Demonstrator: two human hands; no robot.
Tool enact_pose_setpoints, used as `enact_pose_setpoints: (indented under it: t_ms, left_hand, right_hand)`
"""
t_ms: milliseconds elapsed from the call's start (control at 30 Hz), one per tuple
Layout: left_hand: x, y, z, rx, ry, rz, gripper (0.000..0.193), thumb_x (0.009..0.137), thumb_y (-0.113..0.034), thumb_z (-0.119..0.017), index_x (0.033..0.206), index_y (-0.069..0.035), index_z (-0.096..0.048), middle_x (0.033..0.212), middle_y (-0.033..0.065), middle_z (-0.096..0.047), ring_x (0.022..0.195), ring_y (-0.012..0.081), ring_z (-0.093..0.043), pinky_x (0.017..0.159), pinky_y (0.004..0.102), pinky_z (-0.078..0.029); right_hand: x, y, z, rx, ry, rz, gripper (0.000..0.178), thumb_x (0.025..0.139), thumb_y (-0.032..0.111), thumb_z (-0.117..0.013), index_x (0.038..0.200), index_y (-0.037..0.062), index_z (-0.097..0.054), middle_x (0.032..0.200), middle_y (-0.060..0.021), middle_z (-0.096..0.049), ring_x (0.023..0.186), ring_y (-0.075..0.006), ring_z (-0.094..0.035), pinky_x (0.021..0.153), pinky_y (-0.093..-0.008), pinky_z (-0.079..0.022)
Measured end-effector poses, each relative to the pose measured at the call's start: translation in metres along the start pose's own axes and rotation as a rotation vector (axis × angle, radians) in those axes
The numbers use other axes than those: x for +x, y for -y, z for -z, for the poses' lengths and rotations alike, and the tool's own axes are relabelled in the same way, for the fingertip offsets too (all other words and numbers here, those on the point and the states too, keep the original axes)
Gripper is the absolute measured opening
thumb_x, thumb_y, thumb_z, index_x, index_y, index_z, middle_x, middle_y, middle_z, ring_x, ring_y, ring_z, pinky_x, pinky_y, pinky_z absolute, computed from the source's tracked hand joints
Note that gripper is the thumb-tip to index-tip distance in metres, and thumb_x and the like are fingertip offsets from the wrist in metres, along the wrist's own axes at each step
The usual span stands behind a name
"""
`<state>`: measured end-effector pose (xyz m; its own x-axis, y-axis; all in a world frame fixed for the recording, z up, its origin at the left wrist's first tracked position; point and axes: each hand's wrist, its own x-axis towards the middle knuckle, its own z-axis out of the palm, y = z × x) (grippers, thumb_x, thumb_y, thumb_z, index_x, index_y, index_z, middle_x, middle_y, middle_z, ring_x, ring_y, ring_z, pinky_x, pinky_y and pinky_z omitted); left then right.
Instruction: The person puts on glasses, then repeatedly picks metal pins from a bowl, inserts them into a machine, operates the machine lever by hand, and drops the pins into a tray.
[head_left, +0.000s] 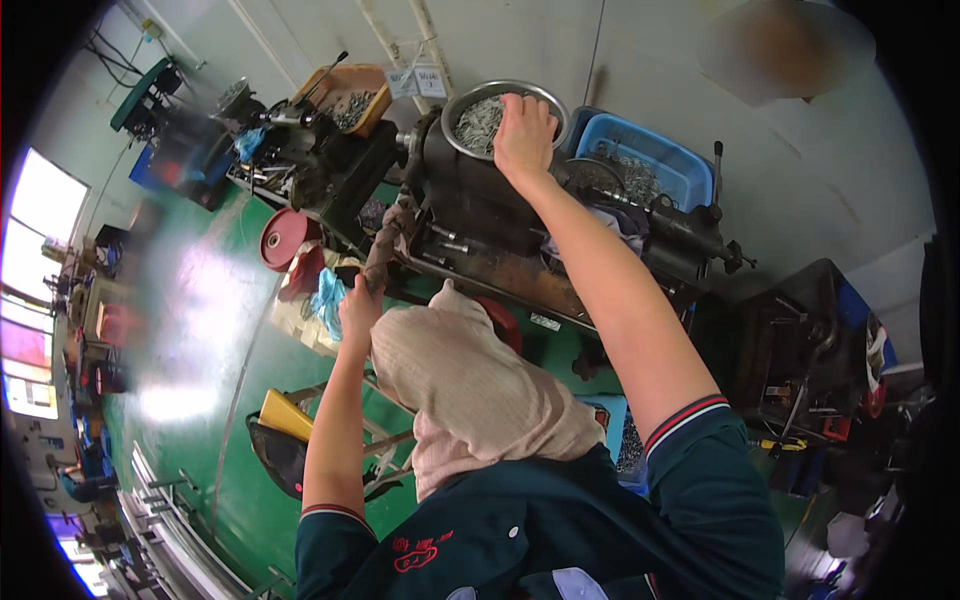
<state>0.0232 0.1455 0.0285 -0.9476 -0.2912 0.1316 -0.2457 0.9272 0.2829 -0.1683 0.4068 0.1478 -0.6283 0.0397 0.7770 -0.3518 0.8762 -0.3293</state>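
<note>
1. Two hands are at work on a dark machine [470, 200] that stands on a bench [520, 280].
2. Right hand [523, 135] reaches up with a straight arm into a round metal bowl [455, 105] on top of the machine; its fingers curl down among the small metal parts [478, 122] that fill the bowl. Whether it has any parts pinched I cannot tell, since the back of the hand hides the fingertips.
3. Left hand [357, 312] is lower and to the left, clenched round the end of a lever [385, 245] wrapped in dirty rag, which slants up to the machine's left side.
4. Beige cloth [470, 385] hangs down in front of the person's chest, between the two arms, above a dark green shirt with striped cuffs.
5. Right of the bowl, just behind the machine, sits a blue crate [665, 160] holding more metal parts.
6. Left of the bowl, an orange tray [345, 85] with small parts rests above other dark machinery.
7. Below the bench on the left lie a red disc [285, 238] and a light blue rag [328, 300], the rag just beside the left hand.
8. Green floor [210, 400] spreads to the left, and a yellow block [285, 415] shows near the left elbow.
</note>
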Motion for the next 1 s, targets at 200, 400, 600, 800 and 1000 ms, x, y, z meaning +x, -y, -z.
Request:
enact_pose_setpoints:
  t_ms: [200, 400, 600, 800, 1000]
  left_hand:
    - [0.001, 0.005, 0.001, 0.01, -0.006, -0.003, 0.035, 0.078, -0.035, -0.053, 0.088, -0.003, -0.043, 0.068, 0.023, -0.057, 0.066, 0.0418, -0.056, 0.055, 0.0488, -0.043]
    - [0.002, 0.0, 0.002, 0.001, -0.016, -0.022, 0.033, 0.078, -0.034, -0.054, 0.085, -0.003, -0.043, 0.066, 0.0227, -0.057, 0.064, 0.0405, -0.055, 0.054, 0.0472, -0.042]
    - [0.003, 0.002, 0.005, 0.044, -0.003, -0.001, 0.033, 0.078, -0.031, -0.057, 0.091, -0.002, -0.047, 0.069, 0.0214, -0.057, 0.064, 0.0363, -0.056, 0.056, 0.0419, -0.043]
    - [-0.018, 0.047, 0.012, -0.91, -0.369, 0.284, 0.032, 0.086, -0.023, -0.048, 0.107, 0.001, -0.049, 0.087, 0.0085, -0.055, 0.074, 0.0153, -0.053, 0.069, 0.0283, -0.043]
    - [-0.166, 0.081, -0.074, -0.84, 0.167, 0.483, 0.02, 0.079, -0.012, -0.051, 0.06, -0.005, -0.051, 0.056, -0.0013, -0.047, 0.051, 0.0081, -0.043, 0.044, 0.0254, -0.034]
  right_hand:
    - [0.002, 0.005, -0.001, 0.041, 0.019, -0.007, 0.022, 0.072, 0.007, -0.051, 0.094, 0.0079, -0.05, 0.087, -0.0082, -0.051, 0.087, -0.0249, -0.046, 0.076, -0.0381, -0.032]
    - [0.001, -0.003, -0.002, 0.045, -0.058, 0.004, 0.015, 0.078, 0.011, -0.049, 0.093, 0.0104, -0.051, 0.082, -0.0057, -0.051, 0.083, -0.0245, -0.046, 0.072, -0.0376, -0.033]
    - [0.002, -0.001, -0.002, 0.072, -0.05, 0.016, 0.015, 0.077, 0.011, -0.05, 0.093, 0.0105, -0.05, 0.083, -0.0061, -0.051, 0.083, -0.0248, -0.047, 0.072, -0.0383, -0.033]
    - [0.0, -0.001, -0.003, 0.102, -0.068, -0.011, 0.014, 0.073, 0.007, -0.048, 0.087, 0.0067, -0.051, 0.081, -0.0072, -0.052, 0.085, -0.0244, -0.047, 0.075, -0.0387, -0.033]
    - [0.001, -0.001, -0.001, 0.087, -0.042, -0.027, 0.013, 0.072, 0.007, -0.05, 0.084, 0.007, -0.051, 0.08, -0.007, -0.052, 0.085, -0.0234, -0.047, 0.074, -0.0377, -0.033]
